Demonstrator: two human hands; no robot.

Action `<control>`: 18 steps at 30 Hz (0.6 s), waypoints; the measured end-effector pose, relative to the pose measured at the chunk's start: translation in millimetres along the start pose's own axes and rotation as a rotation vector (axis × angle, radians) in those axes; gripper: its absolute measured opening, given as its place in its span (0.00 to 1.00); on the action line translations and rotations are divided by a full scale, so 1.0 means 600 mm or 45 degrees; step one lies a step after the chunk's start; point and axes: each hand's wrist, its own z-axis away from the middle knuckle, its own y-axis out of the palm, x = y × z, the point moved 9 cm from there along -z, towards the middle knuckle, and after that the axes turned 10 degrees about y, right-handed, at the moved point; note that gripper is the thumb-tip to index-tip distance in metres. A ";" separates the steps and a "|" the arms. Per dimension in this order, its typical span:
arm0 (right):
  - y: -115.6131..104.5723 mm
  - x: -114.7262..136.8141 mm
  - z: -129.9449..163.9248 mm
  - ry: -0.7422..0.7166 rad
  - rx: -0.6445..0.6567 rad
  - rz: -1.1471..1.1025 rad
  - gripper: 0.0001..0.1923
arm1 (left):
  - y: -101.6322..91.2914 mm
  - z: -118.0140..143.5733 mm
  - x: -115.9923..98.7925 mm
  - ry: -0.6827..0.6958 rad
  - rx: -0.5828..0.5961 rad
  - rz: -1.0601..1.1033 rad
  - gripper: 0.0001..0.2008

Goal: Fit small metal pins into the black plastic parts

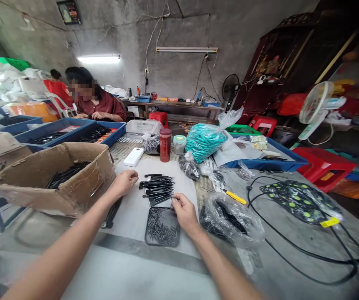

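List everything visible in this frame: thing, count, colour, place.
black sticks: one pile, black, on the white sheet between the hands
small tray: one, dark, holding small pins, below the right hand
cardboard box: one, brown, left
flask: one, red, upright behind the sheet
teal bag: one, clear with teal pieces, right of the flask
co-worker: one, red shirt, far left
left hand: loosely closed, beside the pile
right hand: pinching at the tray's edge

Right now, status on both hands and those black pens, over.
Left hand loosely curled beside black pens, not gripping. Right hand pinching a small part at the tray of small parts. Cardboard box close left.
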 end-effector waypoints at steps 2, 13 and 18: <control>0.001 0.001 0.000 -0.009 0.015 0.020 0.11 | -0.009 0.027 0.031 -0.057 0.054 -0.049 0.11; 0.009 0.007 0.010 -0.053 0.069 0.205 0.10 | 0.026 0.122 0.066 -0.318 0.271 -0.228 0.11; 0.010 0.014 0.014 -0.103 0.072 0.272 0.10 | 0.030 0.125 0.058 -0.329 0.267 -0.198 0.09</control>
